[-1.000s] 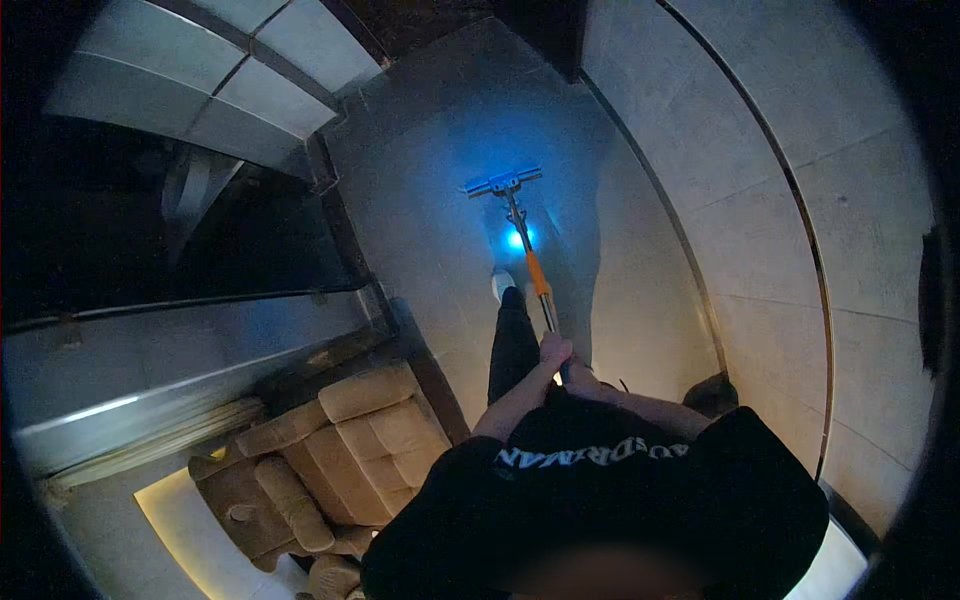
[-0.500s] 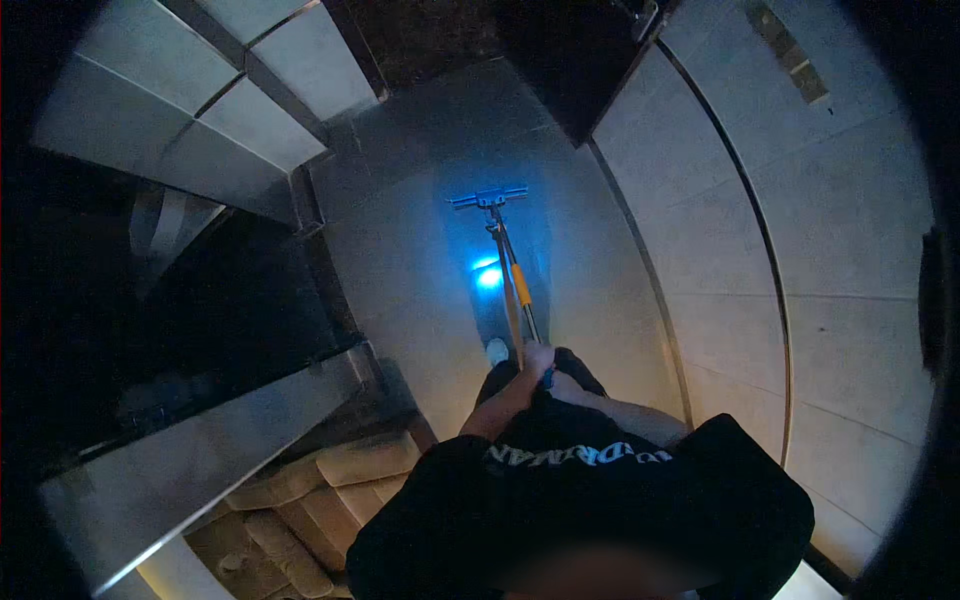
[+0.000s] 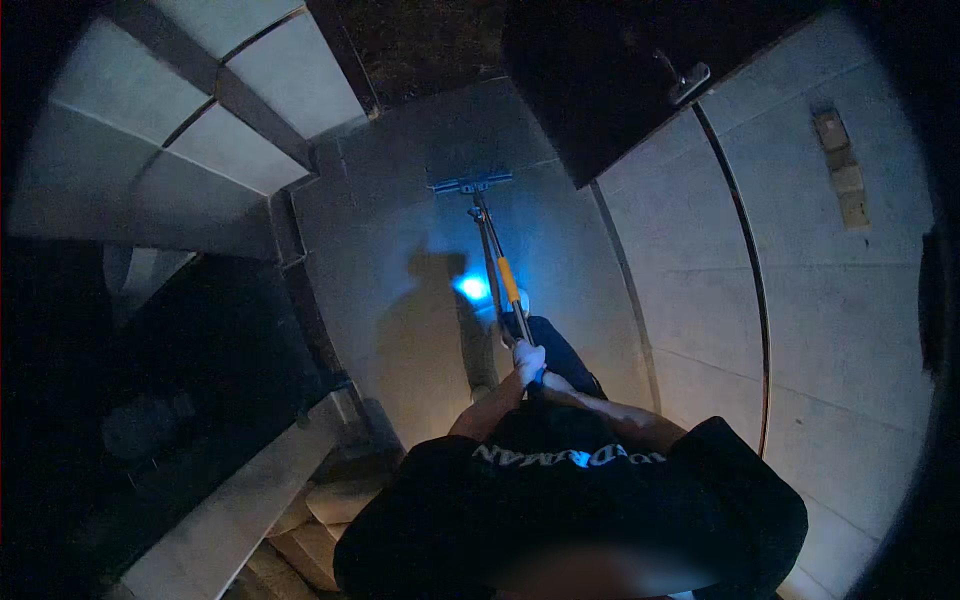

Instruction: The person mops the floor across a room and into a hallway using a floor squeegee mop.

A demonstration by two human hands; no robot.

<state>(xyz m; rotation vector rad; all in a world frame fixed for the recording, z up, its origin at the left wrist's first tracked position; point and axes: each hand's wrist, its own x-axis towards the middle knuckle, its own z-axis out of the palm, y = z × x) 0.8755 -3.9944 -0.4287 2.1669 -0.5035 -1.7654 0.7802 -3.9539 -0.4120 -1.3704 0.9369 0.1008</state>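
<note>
A long-handled mop [image 3: 506, 276] stretches away from my body, with a wide flat head [image 3: 472, 184] lying on the floor. Its pole carries a yellow sleeve partway along, and a thinner rod runs beside the lower part. My left hand [image 3: 529, 358] is closed round the upper pole. Just nearer to me, my right hand [image 3: 552, 384] is also closed on the handle end, partly hidden by dark clothing and the left hand. A bright blue-white light spot [image 3: 472, 287] falls on the grey floor beside the pole.
A pale panelled wall [image 3: 690, 290] runs along the right, near a dark door with a metal handle [image 3: 690, 82]. Tiled wall sections [image 3: 240, 130] stand at far left. A pale ledge [image 3: 235, 505] and a brown cushioned sofa [image 3: 310, 545] lie at lower left.
The mop head has shifted slightly left and a little farther away. My right leg has come forward beside the pole, and a shadow now shows on the floor at left.
</note>
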